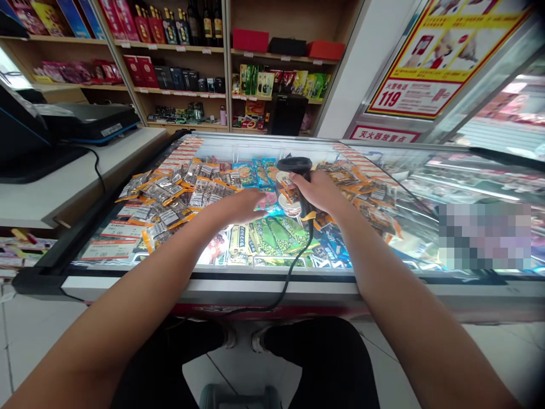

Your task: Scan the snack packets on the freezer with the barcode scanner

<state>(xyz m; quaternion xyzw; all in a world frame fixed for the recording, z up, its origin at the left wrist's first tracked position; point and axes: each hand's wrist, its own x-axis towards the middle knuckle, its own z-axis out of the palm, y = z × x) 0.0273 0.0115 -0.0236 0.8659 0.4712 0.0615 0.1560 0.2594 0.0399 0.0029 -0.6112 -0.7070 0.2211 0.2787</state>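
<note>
Right hand [317,193] gripping barcode scanner [297,170], left hand [244,205] apparently touching freezer lid [213,258]

Black barcode scanner [298,176] with a black cable [293,272] and an orange-yellow band at the handle base. Silver packets [170,196] edged in orange, left on the freezer lid [128,272]. Green wrappers [276,236] near centre; blue packs [255,173] farther. White price tags [108,249] with red print. Far shelves: red boxes [250,40]. Yellow-and-red poster [443,51], right.
</note>
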